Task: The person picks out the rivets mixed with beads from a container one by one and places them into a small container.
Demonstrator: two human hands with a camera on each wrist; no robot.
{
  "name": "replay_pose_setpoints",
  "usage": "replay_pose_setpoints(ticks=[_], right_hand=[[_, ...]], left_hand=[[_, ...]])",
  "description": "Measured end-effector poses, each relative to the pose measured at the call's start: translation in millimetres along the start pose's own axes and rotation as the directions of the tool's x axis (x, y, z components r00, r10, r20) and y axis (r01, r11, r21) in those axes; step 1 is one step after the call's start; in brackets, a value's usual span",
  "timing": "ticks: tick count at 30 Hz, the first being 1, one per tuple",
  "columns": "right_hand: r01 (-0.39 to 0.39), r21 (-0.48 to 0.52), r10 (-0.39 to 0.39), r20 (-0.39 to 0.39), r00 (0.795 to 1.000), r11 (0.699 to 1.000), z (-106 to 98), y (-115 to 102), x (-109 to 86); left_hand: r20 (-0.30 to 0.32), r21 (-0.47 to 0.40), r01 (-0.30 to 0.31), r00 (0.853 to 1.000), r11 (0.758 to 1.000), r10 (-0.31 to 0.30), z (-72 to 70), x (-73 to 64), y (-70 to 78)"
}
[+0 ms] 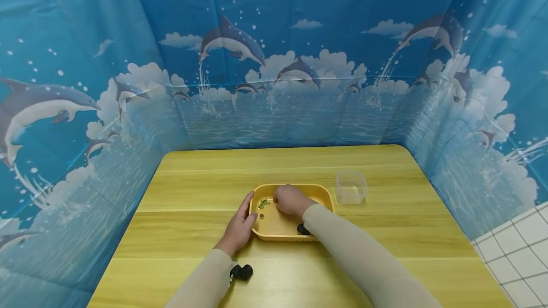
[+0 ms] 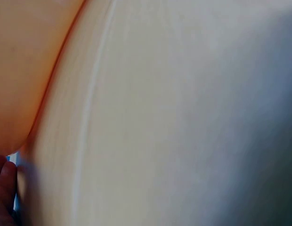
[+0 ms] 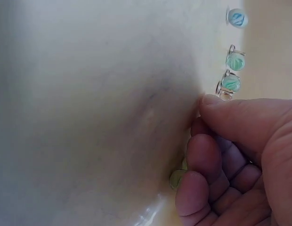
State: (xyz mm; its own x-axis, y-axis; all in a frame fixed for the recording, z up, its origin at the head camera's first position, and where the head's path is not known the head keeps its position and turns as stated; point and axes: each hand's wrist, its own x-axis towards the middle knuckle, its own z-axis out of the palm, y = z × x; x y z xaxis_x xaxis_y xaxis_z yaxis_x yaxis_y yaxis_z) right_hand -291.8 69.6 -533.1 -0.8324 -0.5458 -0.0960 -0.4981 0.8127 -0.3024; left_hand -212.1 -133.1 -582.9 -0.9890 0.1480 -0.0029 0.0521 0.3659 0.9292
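1. Apparent step: picking among clear, swirled glass marbles [image 3: 235, 61], left of the right grip [image 1: 293, 199] in the yellow rectangular tray [image 1: 282, 237].
2. Right grip is curled — cannot tell if it pinches one; left grip [image 1: 238, 229] pinches the tray's side.
3. Next likely calls for gentle fingertip pinching.
4. Round marbles point nowhere — the tray's long axis runs left-right beneath the right grip.

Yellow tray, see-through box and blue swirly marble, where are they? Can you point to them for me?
Yellow tray [image 1: 280, 238]: head view, on its near rim.
See-through box [image 1: 351, 189]: head view, around its middle.
Blue swirly marble [image 3: 238, 18]: right wrist view, on its swirl.
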Motion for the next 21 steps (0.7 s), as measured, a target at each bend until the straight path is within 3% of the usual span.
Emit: replay_pose_setpoints(ticks=[21], right_hand=[[-0.007,0.056,0.005,0.042,0.999,0.998,3.8,2.6,1.4]], left_hand=[[0.002,0.011,0.006,1.000,1.000,-0.006,1.8,1.3,-2.1]])
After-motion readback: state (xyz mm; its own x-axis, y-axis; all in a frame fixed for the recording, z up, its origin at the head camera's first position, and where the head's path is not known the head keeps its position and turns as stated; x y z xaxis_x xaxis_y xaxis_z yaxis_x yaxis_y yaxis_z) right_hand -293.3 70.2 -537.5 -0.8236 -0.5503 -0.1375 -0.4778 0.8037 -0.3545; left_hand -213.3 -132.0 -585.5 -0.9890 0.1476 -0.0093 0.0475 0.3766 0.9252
